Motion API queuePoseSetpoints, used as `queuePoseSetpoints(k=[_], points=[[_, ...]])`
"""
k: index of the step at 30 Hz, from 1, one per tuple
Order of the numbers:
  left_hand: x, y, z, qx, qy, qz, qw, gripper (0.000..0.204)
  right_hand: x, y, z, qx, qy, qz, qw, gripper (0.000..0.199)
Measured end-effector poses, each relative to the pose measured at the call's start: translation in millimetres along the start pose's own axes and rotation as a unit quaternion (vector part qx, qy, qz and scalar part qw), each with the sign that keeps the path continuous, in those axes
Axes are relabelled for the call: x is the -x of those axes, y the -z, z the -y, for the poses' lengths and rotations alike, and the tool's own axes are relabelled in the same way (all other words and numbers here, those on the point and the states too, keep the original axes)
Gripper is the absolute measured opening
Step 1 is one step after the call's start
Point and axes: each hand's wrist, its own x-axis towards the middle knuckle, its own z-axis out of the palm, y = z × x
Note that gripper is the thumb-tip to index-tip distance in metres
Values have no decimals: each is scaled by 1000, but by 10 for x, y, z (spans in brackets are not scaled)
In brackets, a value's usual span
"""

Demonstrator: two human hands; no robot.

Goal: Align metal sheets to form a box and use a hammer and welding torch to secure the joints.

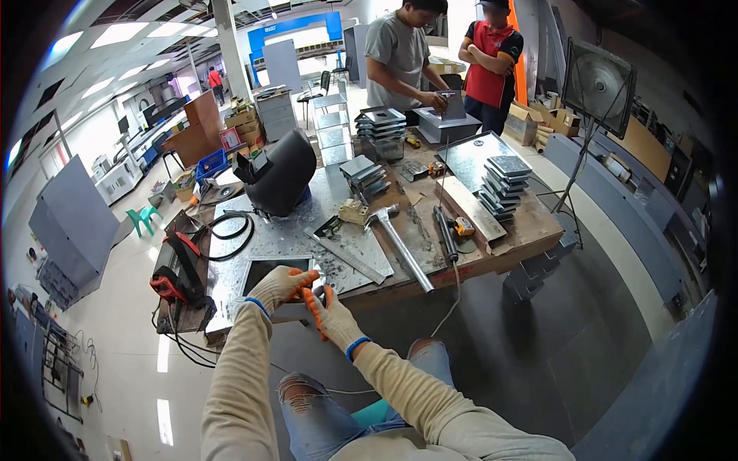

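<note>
Both my hands wear pale work gloves with orange fingers and meet at the table's near edge. My left hand [281,289] is closed, its fingers reaching right to a shiny metal tool [320,278]. My right hand [336,316] is closed round the lower part of that tool, just right of the left. The fingers hide most of it, so its exact kind does not show. Beside my left hand lies a rectangular sheet-metal frame [247,278] with a dark inside. A steel ruler [346,257] lies slantwise beyond my hands, and a hammer [403,250] rests right of it.
A black welding helmet [280,175] stands beyond my hands. A red-and-black machine [173,280] with cables is at left. Stacked metal boxes [503,184], a long bar [470,211], a tape measure [463,226] and a corded tool [446,233] lie right. Two people stand across the table.
</note>
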Motion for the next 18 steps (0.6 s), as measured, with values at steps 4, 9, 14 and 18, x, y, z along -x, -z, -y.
queuePoseSetpoints(k=[4, 9, 14, 18], points=[[75, -35, -139, -14, 21, -11, 1000, 39, -29, -8, -36, 32, -35, -4, 999, 90], [73, -5, -144, -39, 30, -2, 999, 34, -13, -5, -16, 29, -41, 8, 999, 90], [28, 6, -46, -6, 15, 24, 1000, 31, -81, -10, -212, -52, -23, 17, 998, 85], [43, 0, -77, -3, 10, 22, 1000, 29, -125, 38, -311, -123, -26, 31, 992, 80]])
